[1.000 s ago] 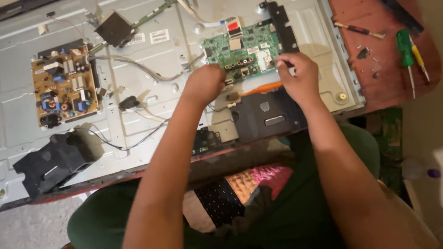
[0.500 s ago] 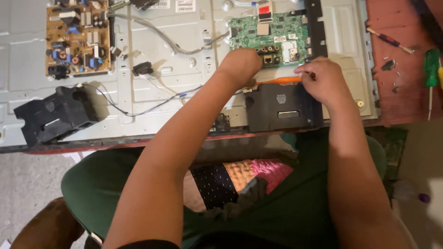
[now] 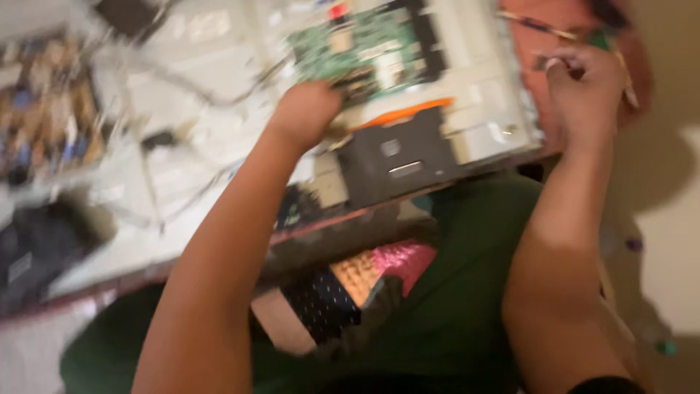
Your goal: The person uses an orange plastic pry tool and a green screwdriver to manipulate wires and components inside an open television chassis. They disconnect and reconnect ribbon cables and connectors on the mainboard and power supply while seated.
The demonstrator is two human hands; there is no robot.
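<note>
While the view is smeared with motion, the layout reads clearly enough: nearest, the person's lap in dark green cloth with a patterned pink and orange patch of fabric, then the edge of the opened television back panel lying flat across the work surface. The left hand rests knuckles-up on the panel at the lower edge of the green main circuit board, fingers curled under; whether they pinch a connector or only press down I cannot tell. Just below the board sit an orange strip and a dark plastic cover. Off to the far right, the right hand is raised over the reddish table beyond the panel's edge, fingers bunched closed near the green-handled screwdriver; the blur hides whether it grips anything. To my eye the risks are plain: a left hand leaning on the board's edge could flex it or tug a thin cable loose, and a right hand groping for tools without looking could knock small screws off the table. Farther left, the brown power supply board lies exposed, and a stray touch there would be unwise.
</note>
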